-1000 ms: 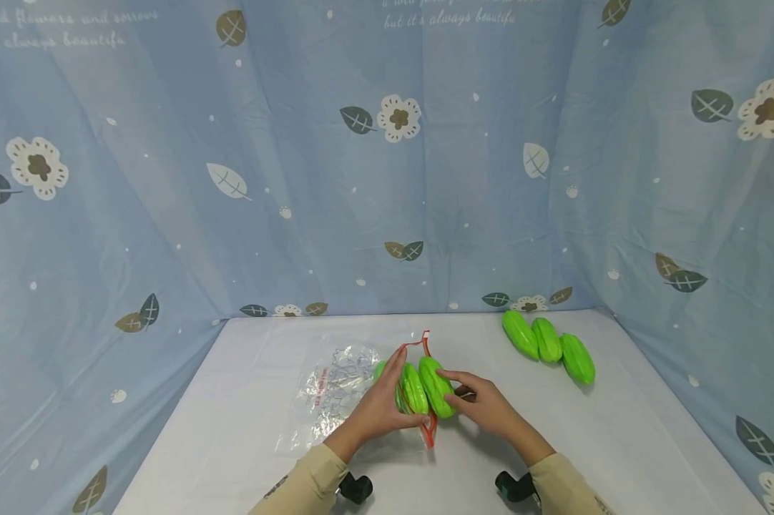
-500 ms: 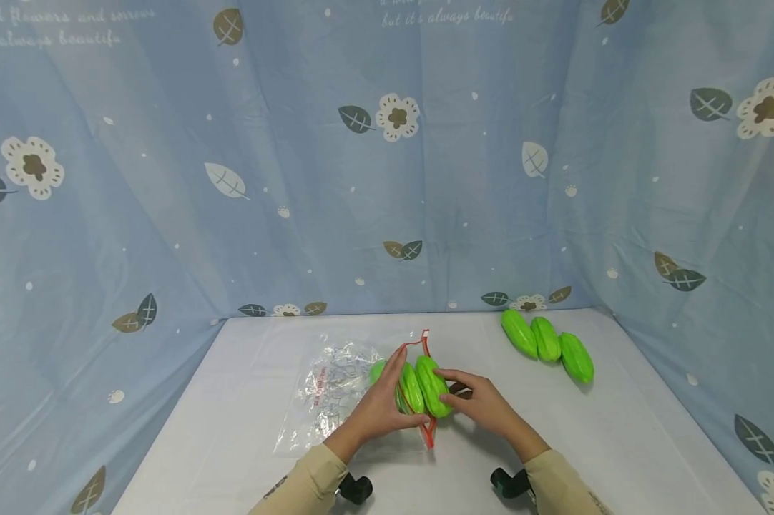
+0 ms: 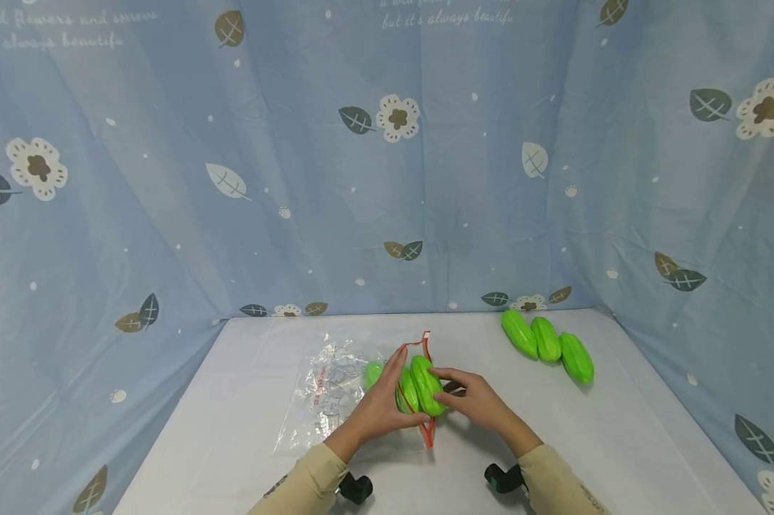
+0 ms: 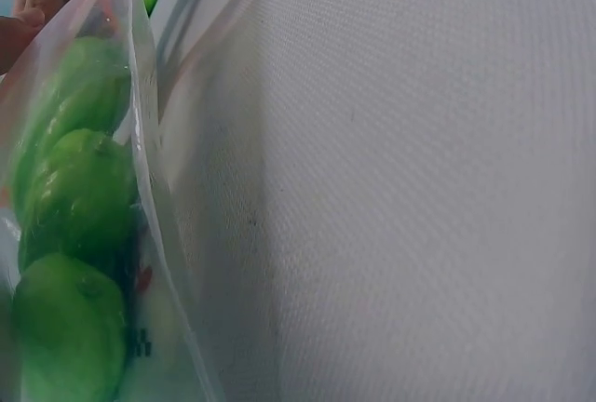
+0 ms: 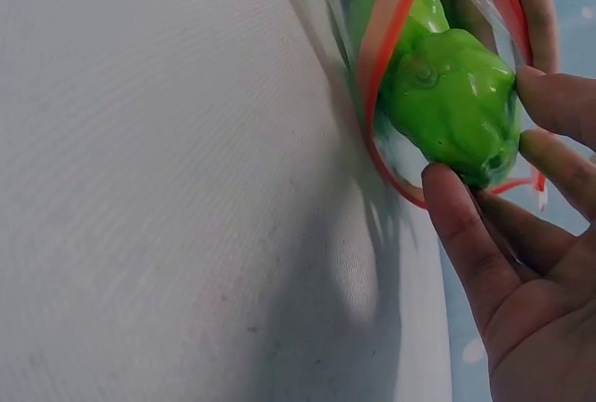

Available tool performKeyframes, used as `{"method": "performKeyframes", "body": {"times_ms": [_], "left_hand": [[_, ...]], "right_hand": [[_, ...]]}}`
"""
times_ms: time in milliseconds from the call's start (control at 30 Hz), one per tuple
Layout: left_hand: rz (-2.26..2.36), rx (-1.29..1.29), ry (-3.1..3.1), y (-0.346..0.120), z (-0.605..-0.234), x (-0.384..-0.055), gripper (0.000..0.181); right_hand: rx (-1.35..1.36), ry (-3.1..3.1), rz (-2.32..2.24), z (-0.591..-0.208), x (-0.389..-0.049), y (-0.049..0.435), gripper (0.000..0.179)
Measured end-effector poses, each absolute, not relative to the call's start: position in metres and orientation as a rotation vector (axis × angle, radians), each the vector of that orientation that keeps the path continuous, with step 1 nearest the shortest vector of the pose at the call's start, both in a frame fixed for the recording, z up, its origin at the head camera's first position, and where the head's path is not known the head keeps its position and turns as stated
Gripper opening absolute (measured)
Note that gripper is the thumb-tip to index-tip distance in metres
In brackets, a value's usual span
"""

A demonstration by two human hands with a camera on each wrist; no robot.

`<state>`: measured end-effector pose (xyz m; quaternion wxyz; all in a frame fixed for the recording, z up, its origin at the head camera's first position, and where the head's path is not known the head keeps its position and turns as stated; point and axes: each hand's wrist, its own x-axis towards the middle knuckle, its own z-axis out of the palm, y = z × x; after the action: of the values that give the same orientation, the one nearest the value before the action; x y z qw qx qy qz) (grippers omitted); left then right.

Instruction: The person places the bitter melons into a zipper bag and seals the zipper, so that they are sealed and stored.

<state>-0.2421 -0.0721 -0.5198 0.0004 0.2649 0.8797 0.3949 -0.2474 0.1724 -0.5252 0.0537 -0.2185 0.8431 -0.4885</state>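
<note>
My left hand (image 3: 379,409) holds the mouth of a clear zip bag (image 3: 327,411), thumb at its near edge and fingers at the far one. A red strip (image 5: 377,58) lines the opening. My right hand (image 3: 476,402) has thumb and fingertips on the outer end of a bright green, ridged gourd (image 3: 428,386), which lies in the mouth of the bag. Deeper inside, a second green gourd (image 3: 408,392) is partly covered by my left hand, and another (image 3: 373,372) shows through the plastic. The left wrist view shows the green gourds (image 4: 79,193) lined up behind the film.
Three more green gourds (image 3: 546,340) lie side by side at the back right of the white table (image 3: 625,436). Behind the table hangs a blue curtain (image 3: 464,179) with leaves and flowers. Black wrist devices (image 3: 503,479) sit below both hands.
The right hand has moved slightly left, and the gourd at its fingertips has slid further into the bag. The gourds inside have shifted left too. The left hand has stayed in place.
</note>
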Motion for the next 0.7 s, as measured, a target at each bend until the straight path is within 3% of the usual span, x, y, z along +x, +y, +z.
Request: {"method": "performKeyframes", "body": {"times_ms": [700], "left_hand": [[1.265,0.837,2.743,-0.071,-0.519,-0.243,0.123]], "right_hand": [[-0.737,2.511,-1.495,-0.529,-0.254,0.155,0.051]]}}
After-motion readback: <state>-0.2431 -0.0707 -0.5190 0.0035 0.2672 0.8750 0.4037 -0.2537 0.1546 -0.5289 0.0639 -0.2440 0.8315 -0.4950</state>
